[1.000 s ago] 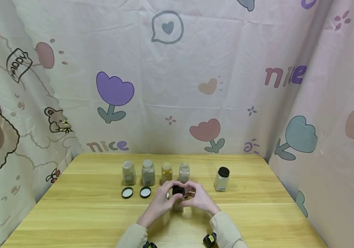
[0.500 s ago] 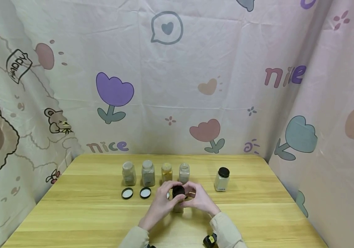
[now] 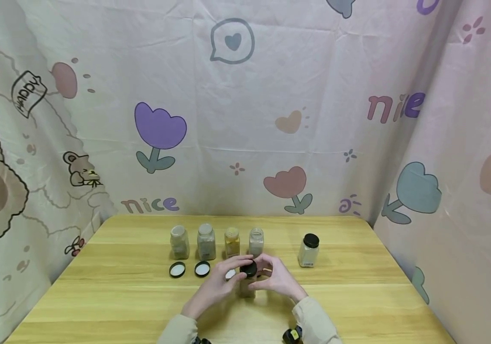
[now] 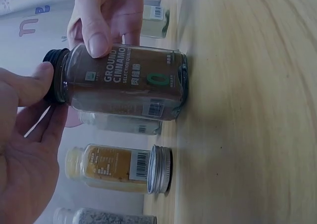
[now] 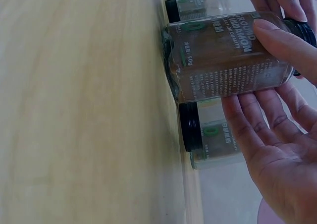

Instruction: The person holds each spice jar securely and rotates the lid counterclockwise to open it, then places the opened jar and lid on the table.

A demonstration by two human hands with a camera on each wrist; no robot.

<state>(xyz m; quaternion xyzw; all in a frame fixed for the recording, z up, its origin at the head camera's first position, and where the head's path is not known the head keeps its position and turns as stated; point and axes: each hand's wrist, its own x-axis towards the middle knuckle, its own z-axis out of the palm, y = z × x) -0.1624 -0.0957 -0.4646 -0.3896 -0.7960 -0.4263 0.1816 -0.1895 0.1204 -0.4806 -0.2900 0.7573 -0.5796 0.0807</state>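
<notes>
A ground cinnamon jar (image 4: pixel 124 85), brown powder behind clear glass, stands upright near the table's middle under both hands. Its black lid (image 3: pixel 249 268) is on the mouth. My left hand (image 3: pixel 223 278) pinches this lid, the thumb pressed on its near side in the left wrist view. Around the glass body, my right hand (image 3: pixel 277 276) grips with the thumb on one face and the fingers (image 5: pixel 247 117) on the opposite side. In the right wrist view the left hand (image 5: pixel 290 1) shows beyond the jar's lid end.
Behind the hands several uncapped jars stand in a row, among them a yellow-filled jar (image 3: pixel 232 243) and a pale jar (image 3: pixel 256 241). Black-rimmed lids (image 3: pixel 177 269) lie upturned before them. A black-capped jar (image 3: pixel 308 252) stands apart at right, on the wooden table (image 3: pixel 357 286).
My left hand has turned slightly on the lid and shifted left, so more of the lid and of a loose lid behind shows. The right hand keeps its hold; the jar stays in place.
</notes>
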